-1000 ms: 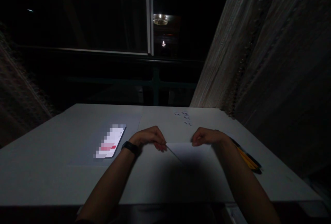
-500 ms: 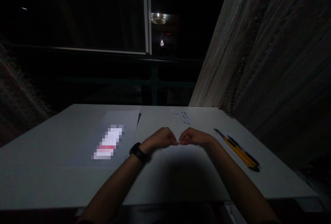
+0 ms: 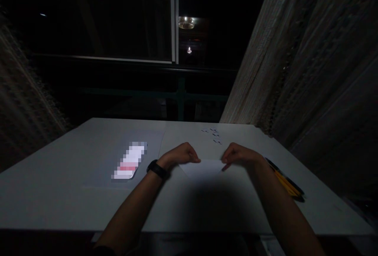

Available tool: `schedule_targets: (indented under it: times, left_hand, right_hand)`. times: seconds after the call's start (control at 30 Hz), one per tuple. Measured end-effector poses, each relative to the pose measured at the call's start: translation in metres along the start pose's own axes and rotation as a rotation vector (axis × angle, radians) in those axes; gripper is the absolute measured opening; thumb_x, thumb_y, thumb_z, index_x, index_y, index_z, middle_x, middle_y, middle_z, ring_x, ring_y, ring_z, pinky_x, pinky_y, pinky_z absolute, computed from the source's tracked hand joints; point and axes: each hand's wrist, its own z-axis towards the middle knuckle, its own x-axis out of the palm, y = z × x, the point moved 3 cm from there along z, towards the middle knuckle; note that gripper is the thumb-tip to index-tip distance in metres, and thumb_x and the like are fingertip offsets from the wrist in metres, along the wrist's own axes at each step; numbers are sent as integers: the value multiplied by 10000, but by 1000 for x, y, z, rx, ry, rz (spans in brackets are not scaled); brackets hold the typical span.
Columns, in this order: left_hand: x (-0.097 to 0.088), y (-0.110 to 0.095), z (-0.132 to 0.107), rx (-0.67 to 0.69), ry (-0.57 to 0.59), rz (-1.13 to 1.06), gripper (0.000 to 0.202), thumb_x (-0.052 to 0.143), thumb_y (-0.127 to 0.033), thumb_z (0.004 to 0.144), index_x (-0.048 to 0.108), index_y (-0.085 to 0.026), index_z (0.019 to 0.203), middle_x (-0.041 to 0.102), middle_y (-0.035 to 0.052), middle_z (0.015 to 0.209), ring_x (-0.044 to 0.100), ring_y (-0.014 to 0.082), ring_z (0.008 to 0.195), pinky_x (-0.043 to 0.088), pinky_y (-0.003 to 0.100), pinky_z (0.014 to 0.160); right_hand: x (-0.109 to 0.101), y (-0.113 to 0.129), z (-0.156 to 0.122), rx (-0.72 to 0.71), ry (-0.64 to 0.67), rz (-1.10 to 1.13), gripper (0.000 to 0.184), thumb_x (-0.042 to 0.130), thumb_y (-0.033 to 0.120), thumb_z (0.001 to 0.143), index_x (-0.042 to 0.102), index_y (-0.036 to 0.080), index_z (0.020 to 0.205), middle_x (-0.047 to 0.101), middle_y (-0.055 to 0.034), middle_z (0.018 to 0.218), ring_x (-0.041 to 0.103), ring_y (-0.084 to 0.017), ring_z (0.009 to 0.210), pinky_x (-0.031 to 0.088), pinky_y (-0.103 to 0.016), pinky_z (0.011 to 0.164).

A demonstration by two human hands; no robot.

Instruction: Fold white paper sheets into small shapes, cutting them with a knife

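Note:
A small sheet of white paper is stretched between my two hands over the white table. My left hand, with a black watch on its wrist, pinches the paper's upper left part between thumb and fingers. At the upper right corner, the fingertips of my right hand are closed on the same sheet. The lower part of the paper fades into the dark shadow on the table, so its near edge is hard to make out.
A lit phone, its screen blurred, lies on a larger paper sheet at left. Several small paper pieces with dark marks lie beyond my hands. A yellow utility knife and a black pen are beside my right forearm. Curtains hang behind.
My hands have moved apart from nearly touching, my right hand going right, and the paper's top edge now shows between them. The view has shifted slightly.

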Motion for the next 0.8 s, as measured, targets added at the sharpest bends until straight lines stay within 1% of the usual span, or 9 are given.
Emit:
schedule_targets:
  times: [0.07,0.23,0.3,0.4,0.47,0.53,0.63,0.7,0.8]
  left_hand:
    - [-6,5,0,-4,-27,-49,340,683,-430,617,690,-92,647,556,-3,538,432,99,521,322,228,516]
    - [-14,10,1,-24,-177,-263,360,721,-429,575,685,-85,671,566,4,568,453,102,554,329,228,535]
    - [-11,10,2,-40,-222,-392,359,731,-422,574,678,-82,679,566,7,571,456,95,542,326,223,523]
    - [4,11,5,-77,-216,-619,357,727,-416,596,671,-84,716,565,7,573,458,82,503,313,213,488]
    - [17,11,8,-84,-174,-737,355,738,-399,591,668,-80,729,584,20,599,481,84,511,322,210,485]
    - [29,10,11,-64,-141,-789,353,757,-365,572,670,-74,751,604,33,622,500,85,523,331,203,485]
    - [39,7,13,-85,-127,-731,396,723,-396,611,670,-82,847,631,47,641,482,72,442,297,197,416]
    - [39,4,13,-102,-118,-704,455,663,-447,665,648,-102,960,661,76,734,493,75,413,278,197,381]
    - [34,1,11,-70,-80,-813,576,530,-575,729,592,-126,1085,659,123,903,560,100,480,308,195,390]
  right_hand:
    - [-12,-3,-9,-26,-30,80,249,710,313,618,724,98,744,707,-100,715,653,-210,676,486,-353,708]
    - [-34,-13,-14,-112,-322,252,208,710,286,640,709,110,750,707,-110,731,663,-223,675,495,-392,734]
    - [-29,-14,-6,-140,-364,364,284,730,241,615,688,137,875,709,-104,830,666,-229,734,483,-415,781]
    - [-4,-8,13,-237,-265,499,624,762,146,535,573,210,1126,658,-104,1059,635,-253,915,446,-440,856]
    - [16,-2,27,-308,-220,564,694,774,141,504,547,222,1155,622,-109,1132,594,-256,1007,425,-427,889]
    - [31,-1,37,-322,-230,609,563,782,196,512,612,187,1049,642,-115,1083,613,-250,954,430,-414,876]
    - [40,-6,46,-270,-338,627,269,766,306,577,666,121,744,685,-90,792,636,-218,779,456,-393,817]
    - [37,-10,48,-254,-430,654,259,770,338,579,644,123,649,656,-55,675,624,-198,717,468,-380,792]
    - [29,-15,48,-261,-544,707,266,774,355,583,631,140,646,642,-34,686,614,-175,729,469,-361,815]
